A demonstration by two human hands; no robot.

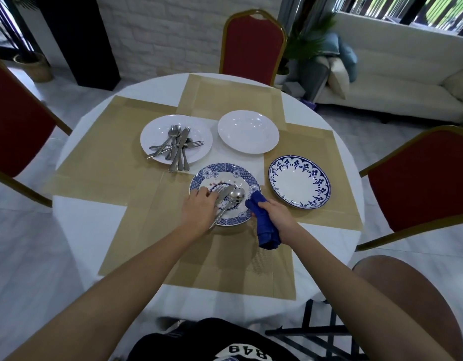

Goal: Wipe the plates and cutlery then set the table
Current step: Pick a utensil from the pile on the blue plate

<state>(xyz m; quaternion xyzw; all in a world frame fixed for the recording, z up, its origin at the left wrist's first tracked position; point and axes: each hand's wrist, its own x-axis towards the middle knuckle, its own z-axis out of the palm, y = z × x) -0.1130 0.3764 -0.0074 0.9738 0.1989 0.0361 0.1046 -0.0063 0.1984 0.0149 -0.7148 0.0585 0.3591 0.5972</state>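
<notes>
Round desk point(76, 230) under white cloth, four tan placemats point(115, 162) overlapping at its middle. Three red gold-framed chairs point(252, 45) around it, white brick wall behind, cream sofa point(397, 82) under a window, potted plant point(307, 45), pale tiled floor.

Four plates. Landmark is the patterned blue plate point(250, 181) nearest the person: pinkish specks on it, with a fork point(220, 190), a knife point(225, 194) and a spoon point(237, 195) lying across it. Beyond it to the left, a white plate point(155, 134) carrying a loose pile of cutlery point(177, 148), count unclear. Beyond it to the right, an empty white plate point(248, 131). Just right of it, a blue-rimmed plate point(299, 185), empty.

Left hand point(199, 208) over the landmark plate's near-left edge, fingers point(208, 195) curled on the fork and knife handles. Right hand point(274, 216) at the plate's near-right edge, fingers closed around a bunched blue cloth point(265, 230).

Person's black shirt reads "R49", upside down.
</notes>
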